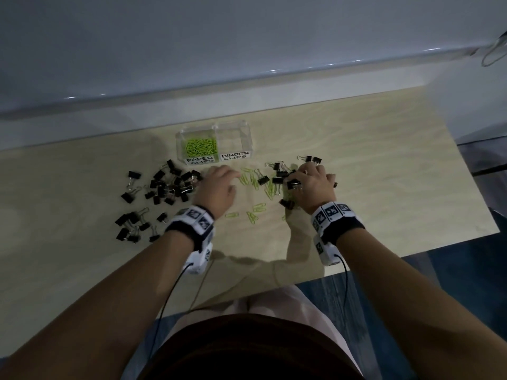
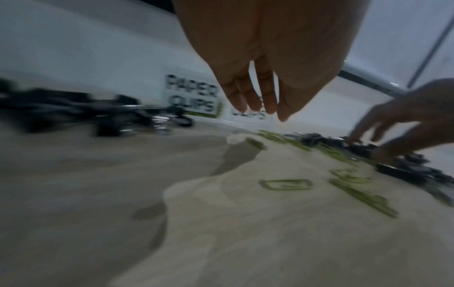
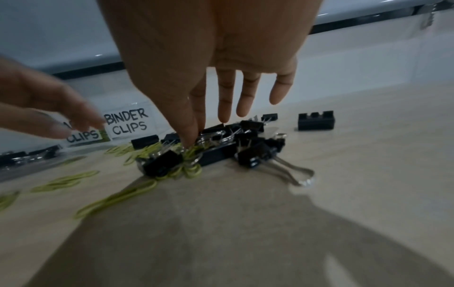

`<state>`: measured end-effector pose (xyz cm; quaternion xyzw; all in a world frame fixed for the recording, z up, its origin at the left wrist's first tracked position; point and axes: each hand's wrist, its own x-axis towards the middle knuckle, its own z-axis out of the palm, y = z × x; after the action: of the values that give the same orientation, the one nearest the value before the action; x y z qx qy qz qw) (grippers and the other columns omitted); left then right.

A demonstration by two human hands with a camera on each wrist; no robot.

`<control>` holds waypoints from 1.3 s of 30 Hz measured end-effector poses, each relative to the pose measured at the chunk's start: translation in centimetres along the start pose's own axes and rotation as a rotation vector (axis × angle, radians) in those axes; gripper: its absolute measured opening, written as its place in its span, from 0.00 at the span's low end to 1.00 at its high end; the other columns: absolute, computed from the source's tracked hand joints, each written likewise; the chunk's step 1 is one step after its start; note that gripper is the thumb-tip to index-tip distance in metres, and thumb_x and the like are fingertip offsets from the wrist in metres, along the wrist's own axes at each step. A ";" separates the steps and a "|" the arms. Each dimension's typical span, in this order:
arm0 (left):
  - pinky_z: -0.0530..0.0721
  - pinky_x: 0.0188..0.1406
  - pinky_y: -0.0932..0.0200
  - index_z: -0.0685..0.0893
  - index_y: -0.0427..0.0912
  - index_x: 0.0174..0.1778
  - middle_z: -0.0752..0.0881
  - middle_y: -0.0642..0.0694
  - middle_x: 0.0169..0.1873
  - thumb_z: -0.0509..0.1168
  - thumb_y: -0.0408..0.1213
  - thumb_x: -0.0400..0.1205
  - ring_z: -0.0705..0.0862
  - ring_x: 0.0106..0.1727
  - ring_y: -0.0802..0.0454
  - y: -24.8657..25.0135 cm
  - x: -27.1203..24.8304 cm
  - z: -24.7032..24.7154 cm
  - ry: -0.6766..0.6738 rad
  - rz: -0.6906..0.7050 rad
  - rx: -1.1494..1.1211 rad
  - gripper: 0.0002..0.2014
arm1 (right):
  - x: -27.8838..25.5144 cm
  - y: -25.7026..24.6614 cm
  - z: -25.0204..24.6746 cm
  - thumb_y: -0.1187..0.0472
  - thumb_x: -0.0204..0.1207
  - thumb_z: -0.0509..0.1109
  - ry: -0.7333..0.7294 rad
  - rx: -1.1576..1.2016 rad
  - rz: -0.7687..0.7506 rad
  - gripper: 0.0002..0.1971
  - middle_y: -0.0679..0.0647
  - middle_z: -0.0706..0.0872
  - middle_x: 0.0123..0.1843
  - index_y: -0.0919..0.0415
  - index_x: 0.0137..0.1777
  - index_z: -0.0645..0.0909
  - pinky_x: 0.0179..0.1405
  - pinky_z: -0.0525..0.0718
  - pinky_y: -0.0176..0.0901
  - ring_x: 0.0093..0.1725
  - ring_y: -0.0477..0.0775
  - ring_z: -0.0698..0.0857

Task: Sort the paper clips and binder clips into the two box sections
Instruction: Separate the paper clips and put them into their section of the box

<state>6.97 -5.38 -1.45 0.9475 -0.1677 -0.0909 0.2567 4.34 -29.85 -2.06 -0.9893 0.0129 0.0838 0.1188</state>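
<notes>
A clear two-section box [image 1: 248,133] stands at the back of the table. Its left section, labelled PAPER CLIPS [image 1: 199,161], holds green paper clips [image 1: 200,146]. No clips show in the section labelled BINDER CLIPS [image 3: 127,123]. My left hand [image 1: 235,182] hovers in front of the box with relaxed fingers [image 2: 269,104], holding nothing. My right hand [image 3: 190,144] reaches down into a mixed pile of black binder clips [image 3: 248,153]. Its thumb and forefinger pinch green paper clips [image 3: 190,169] in that pile, and the other fingers are spread.
A large heap of black binder clips [image 1: 164,187] lies left of my left hand, with more [image 1: 131,226] nearer me. Loose green paper clips [image 1: 258,207] are scattered between my hands. One black clip [image 3: 315,120] sits apart at the right. The table's front edge runs just behind my wrists.
</notes>
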 end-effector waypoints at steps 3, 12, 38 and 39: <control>0.71 0.70 0.53 0.73 0.45 0.73 0.74 0.49 0.70 0.58 0.25 0.80 0.70 0.68 0.48 3.3 2.2 1.9 -0.163 0.112 0.069 0.24 | 0.6 -0.3 -0.1 0.54 0.72 0.71 -0.044 -0.035 0.014 0.11 0.53 0.76 0.61 0.46 0.54 0.83 0.61 0.69 0.64 0.63 0.61 0.72; 0.74 0.59 0.51 0.74 0.45 0.71 0.78 0.47 0.66 0.62 0.27 0.81 0.72 0.61 0.45 3.5 5.1 2.7 -0.220 0.269 0.188 0.22 | 1.2 0.2 -0.3 0.56 0.72 0.72 -0.011 0.345 0.125 0.09 0.55 0.77 0.61 0.52 0.52 0.81 0.61 0.73 0.63 0.62 0.61 0.74; 0.71 0.44 0.60 0.79 0.45 0.66 0.77 0.44 0.54 0.61 0.39 0.84 0.76 0.52 0.49 7.5 4.8 3.8 -0.263 0.130 0.105 0.15 | -4.0 0.8 1.8 0.46 0.65 0.75 -0.008 0.069 0.039 0.16 0.52 0.76 0.59 0.47 0.52 0.84 0.57 0.68 0.56 0.61 0.58 0.72; 0.70 0.42 0.60 0.81 0.44 0.63 0.77 0.44 0.54 0.61 0.40 0.83 0.77 0.51 0.48 7.8 5.1 4.0 -0.260 0.118 0.117 0.13 | -3.9 0.7 1.9 0.47 0.64 0.75 -0.009 0.076 0.046 0.16 0.52 0.76 0.58 0.49 0.52 0.84 0.56 0.68 0.56 0.60 0.58 0.72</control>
<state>8.52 -15.44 -1.29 0.9296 -0.2598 -0.1878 0.1821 0.18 -30.04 -3.36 -0.9831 0.0384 0.0906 0.1544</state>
